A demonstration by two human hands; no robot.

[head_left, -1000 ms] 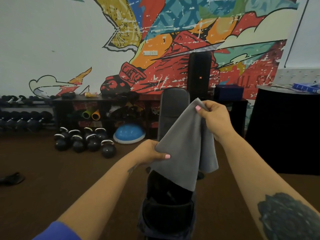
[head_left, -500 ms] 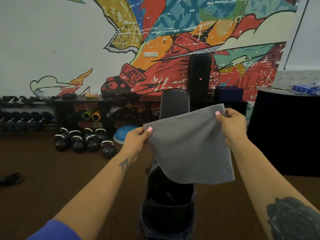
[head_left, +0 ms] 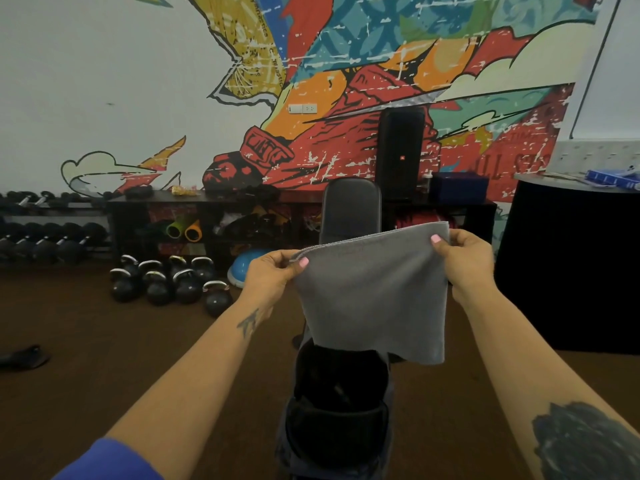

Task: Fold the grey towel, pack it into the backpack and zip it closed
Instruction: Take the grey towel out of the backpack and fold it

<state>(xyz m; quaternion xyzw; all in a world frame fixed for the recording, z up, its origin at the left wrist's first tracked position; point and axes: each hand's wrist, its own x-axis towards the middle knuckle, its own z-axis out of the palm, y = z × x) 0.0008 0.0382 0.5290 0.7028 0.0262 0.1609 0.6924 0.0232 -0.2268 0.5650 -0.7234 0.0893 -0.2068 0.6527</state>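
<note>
The grey towel (head_left: 374, 299) hangs in the air in front of me, doubled over, with its top edge stretched level between my hands. My left hand (head_left: 273, 275) pinches the top left corner and my right hand (head_left: 464, 258) pinches the top right corner. Below the towel the dark backpack (head_left: 339, 410) stands on a bench with its mouth open upward. The towel's lower edge hangs just above the backpack's opening and hides part of its back wall.
The black padded bench back (head_left: 349, 209) rises behind the towel. Several kettlebells (head_left: 166, 282) and a blue balance dome (head_left: 246, 268) sit on the brown floor at left. A dumbbell rack (head_left: 45, 237), a low shelf, a tall speaker (head_left: 400, 150) and a black round table (head_left: 571, 265) line the wall.
My hands have spread apart from a bunched grip, pulling the towel flat. Since half a second ago, the towel looks narrower and its top edge now shows doubled layers.
</note>
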